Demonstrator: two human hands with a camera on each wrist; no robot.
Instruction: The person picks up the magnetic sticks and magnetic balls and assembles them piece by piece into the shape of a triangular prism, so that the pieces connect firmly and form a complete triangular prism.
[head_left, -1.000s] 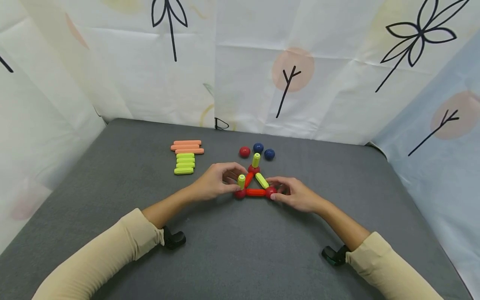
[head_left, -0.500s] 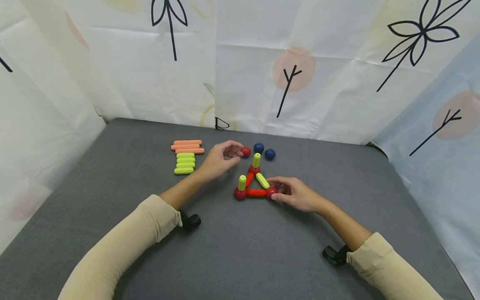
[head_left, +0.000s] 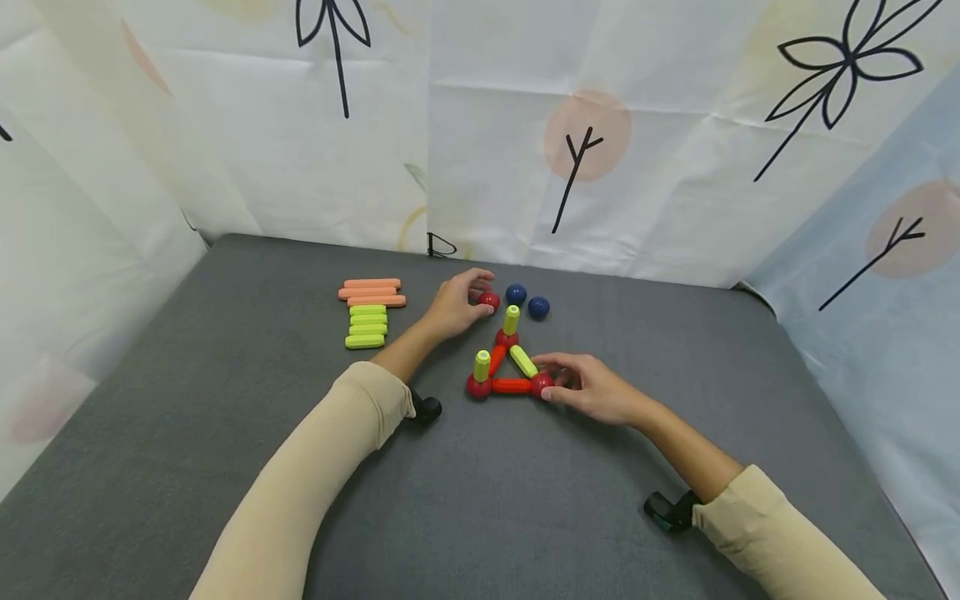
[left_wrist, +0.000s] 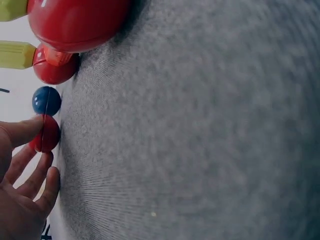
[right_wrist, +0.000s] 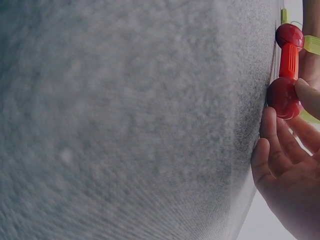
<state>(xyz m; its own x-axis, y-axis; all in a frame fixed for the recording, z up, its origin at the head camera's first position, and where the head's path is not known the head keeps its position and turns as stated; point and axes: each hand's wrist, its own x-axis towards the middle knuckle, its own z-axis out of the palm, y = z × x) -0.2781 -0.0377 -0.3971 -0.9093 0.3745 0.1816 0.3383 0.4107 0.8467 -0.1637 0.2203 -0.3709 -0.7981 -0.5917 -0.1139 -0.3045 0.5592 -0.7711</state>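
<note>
A triangle frame of red balls and short rods lies on the table: a red rod [head_left: 512,386] in front, another at left and a yellow-green rod [head_left: 523,362] at right. Two yellow-green rods stand upright, on the front-left ball [head_left: 479,387] and the back ball [head_left: 507,338]. My right hand [head_left: 596,390] pinches the front-right red ball [right_wrist: 285,97] between thumb and fingers. Behind the frame, my left hand [head_left: 457,305] holds a loose red ball [left_wrist: 47,134] on the table, thumb on one side and fingers on the other.
Two blue balls [head_left: 516,294] lie just right of the loose red ball. Left of my left hand sit several orange rods [head_left: 372,292] and a row of several yellow-green rods [head_left: 367,326]. A patterned cloth [head_left: 487,167] hangs behind the grey table [head_left: 525,500].
My left hand has left the front-left ball of the frame, moved back and closed its fingers on the loose red ball. My right hand stays at the front-right ball.
</note>
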